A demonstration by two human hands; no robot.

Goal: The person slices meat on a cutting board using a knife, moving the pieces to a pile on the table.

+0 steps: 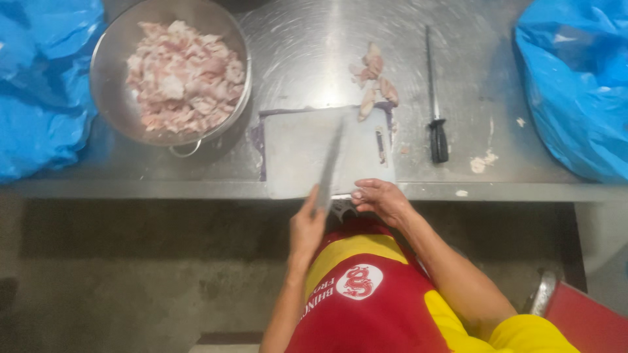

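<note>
Knife (330, 163) first: its long blade lies tilted over the pale cutting board (294, 153), with the handle end down at the near table edge. From my seat I read things left to right. A blue plastic bag (36, 85) sits at the far left; beside it a steel bowl (108, 59) holds a heap of cut raw meat (185, 75). My left hand (307, 225) is curled shut around the knife's handle, thumb side up. My right hand (383, 199) rests just beside it at the board's near edge, fingers bent; I think they pinch something small and grey there, but the view is too blurred to be sure, so I cannot tell what, if anything, it holds. Beyond the board a few meat scraps (374, 82) lie on the steel table (477, 78), then a black-handled sharpening steel (434, 104), and another blue bag (575, 85) at the far right.

I judge the knife stiff and fairly weighty, likely greasy from the meat, so it belongs held by the handle alone, well clear of the edge
</note>
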